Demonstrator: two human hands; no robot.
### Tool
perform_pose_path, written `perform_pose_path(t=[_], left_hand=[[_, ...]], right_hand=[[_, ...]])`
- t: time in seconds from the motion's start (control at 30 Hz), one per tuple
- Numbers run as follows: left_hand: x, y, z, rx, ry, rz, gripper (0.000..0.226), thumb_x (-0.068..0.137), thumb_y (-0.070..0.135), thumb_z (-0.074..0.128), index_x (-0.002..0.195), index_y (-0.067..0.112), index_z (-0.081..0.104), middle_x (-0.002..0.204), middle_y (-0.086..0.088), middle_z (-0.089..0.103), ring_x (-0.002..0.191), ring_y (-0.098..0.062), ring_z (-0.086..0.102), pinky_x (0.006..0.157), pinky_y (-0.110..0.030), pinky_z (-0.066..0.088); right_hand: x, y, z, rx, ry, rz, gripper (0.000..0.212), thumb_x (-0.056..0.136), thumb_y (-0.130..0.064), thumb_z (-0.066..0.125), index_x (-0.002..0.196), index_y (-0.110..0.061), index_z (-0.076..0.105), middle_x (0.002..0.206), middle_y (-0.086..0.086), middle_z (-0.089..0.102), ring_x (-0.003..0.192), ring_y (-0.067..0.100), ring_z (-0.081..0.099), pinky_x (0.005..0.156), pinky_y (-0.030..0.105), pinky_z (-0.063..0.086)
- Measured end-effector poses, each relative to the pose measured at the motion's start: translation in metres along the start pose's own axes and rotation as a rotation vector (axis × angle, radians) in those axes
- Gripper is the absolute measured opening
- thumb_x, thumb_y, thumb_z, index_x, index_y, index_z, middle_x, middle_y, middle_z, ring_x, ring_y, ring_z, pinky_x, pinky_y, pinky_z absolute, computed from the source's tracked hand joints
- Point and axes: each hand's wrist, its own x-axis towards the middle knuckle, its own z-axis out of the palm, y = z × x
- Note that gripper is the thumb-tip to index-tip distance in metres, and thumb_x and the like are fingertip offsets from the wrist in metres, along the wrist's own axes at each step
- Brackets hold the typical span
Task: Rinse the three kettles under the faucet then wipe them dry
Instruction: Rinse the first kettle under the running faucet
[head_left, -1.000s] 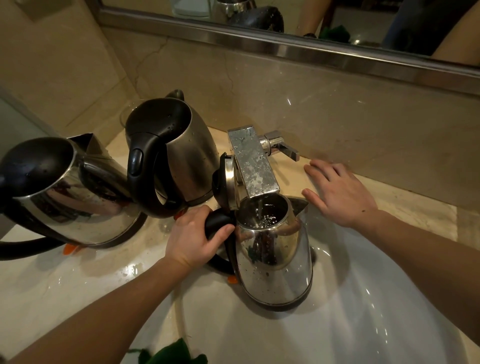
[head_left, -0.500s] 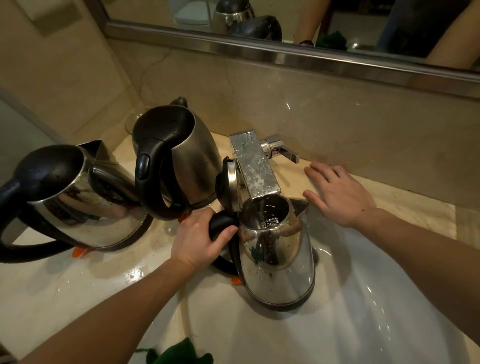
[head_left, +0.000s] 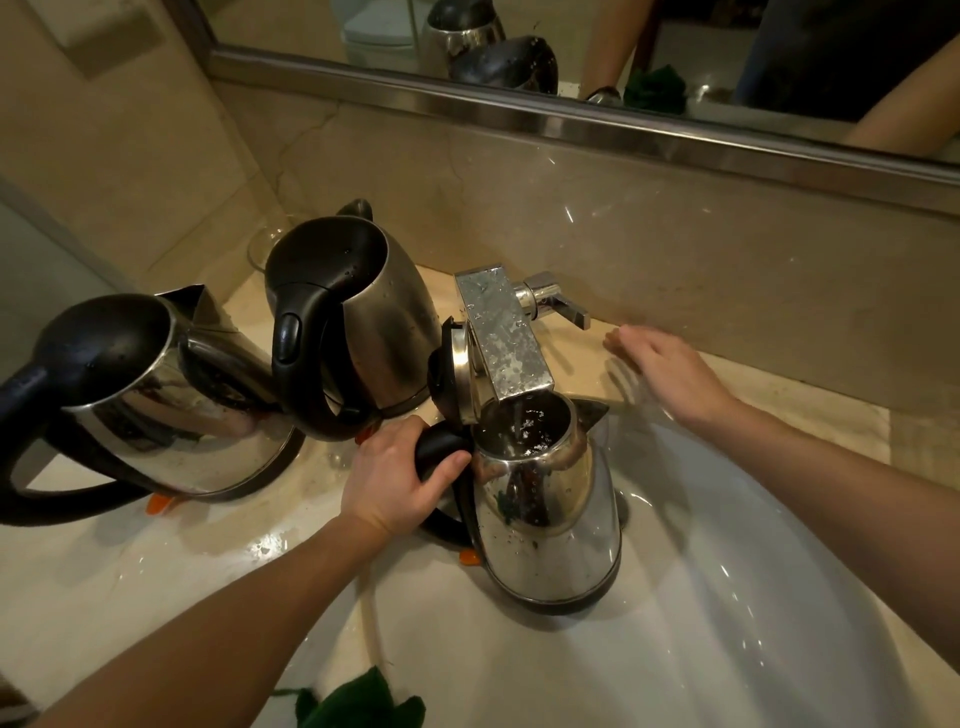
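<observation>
The left hand (head_left: 395, 478) grips the open kettle (head_left: 545, 509) by its handle under the running faucet (head_left: 506, 338). At two o'clock from it the right hand (head_left: 670, 374), blurred, seems open and flat over the worktop (head_left: 779, 410); two more kettles stand at ten o'clock.

The left hand (head_left: 400, 478) is wrapped tight around a black kettle handle (head_left: 441, 452). The right hand (head_left: 670, 371) is held open and flat, farther away.

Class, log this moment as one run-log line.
step: rinsing | left hand: grips open kettle handle under running faucet | right hand: open beside faucet | two other kettles: on counter, lids shut
</observation>
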Motion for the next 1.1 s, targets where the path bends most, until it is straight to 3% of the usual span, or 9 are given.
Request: perform_pose_path(t=[0.1,0.3,0.63,0.77,0.9,1.1], left_hand=[[0.000,-0.001,0.000,-0.003,-0.005,-0.003,0.073,0.078,0.078,0.029,0.098,0.014,0.060,0.086,-0.003,0.061,0.079,-0.019,0.055,0.071,-0.031,0.043],[0.000,-0.002,0.001,0.010,-0.014,-0.001,0.067,0.080,0.071,0.032,0.098,0.013,0.060,0.087,-0.004,0.062,0.080,-0.020,0.056,0.071,-0.031,0.045],[0.000,-0.001,0.001,0.021,-0.019,-0.004,0.067,0.080,0.070,0.031,0.099,0.013,0.060,0.089,-0.005,0.063,0.082,-0.020,0.057,0.072,-0.030,0.044],[0.000,-0.002,0.002,0.021,-0.018,-0.007,0.066,0.080,0.070,0.032,0.099,0.014,0.060,0.088,-0.004,0.062,0.081,-0.019,0.055,0.072,-0.030,0.042],[0.000,-0.003,0.002,0.025,-0.016,-0.006,0.065,0.080,0.070,0.032,0.098,0.015,0.061,0.087,-0.002,0.062,0.080,-0.018,0.055,0.070,-0.028,0.040],[0.000,-0.003,0.002,0.030,-0.013,0.003,0.064,0.080,0.069,0.033,0.099,0.015,0.061,0.087,-0.002,0.062,0.080,-0.016,0.054,0.071,-0.027,0.038]], right_hand=[[-0.005,-0.015,-0.001,0.237,0.063,0.055,0.045,0.106,-0.040,0.031,0.128,-0.018,0.062,0.125,-0.006,0.059,0.120,0.010,0.049,0.101,0.029,0.034],[-0.009,-0.050,0.002,0.414,0.122,-0.015,0.047,0.106,-0.038,0.028,0.120,-0.016,0.067,0.123,-0.003,0.064,0.120,0.010,0.054,0.114,0.038,0.033],[-0.020,-0.061,0.011,0.431,0.142,-0.011,0.054,0.101,-0.051,0.029,0.118,-0.018,0.069,0.127,0.000,0.065,0.122,0.016,0.056,0.110,0.046,0.038],[-0.023,-0.063,0.011,0.374,0.128,-0.021,0.054,0.104,-0.047,0.026,0.125,-0.017,0.065,0.133,0.000,0.061,0.126,0.015,0.052,0.112,0.044,0.036],[-0.026,-0.064,0.007,0.311,0.088,-0.043,0.055,0.104,-0.048,0.022,0.132,-0.019,0.059,0.142,-0.001,0.054,0.131,0.010,0.045,0.113,0.034,0.032],[-0.029,-0.066,0.007,0.264,0.072,-0.055,0.056,0.103,-0.048,0.021,0.135,-0.019,0.056,0.144,-0.003,0.051,0.121,-0.002,0.039,0.090,0.009,0.026]])
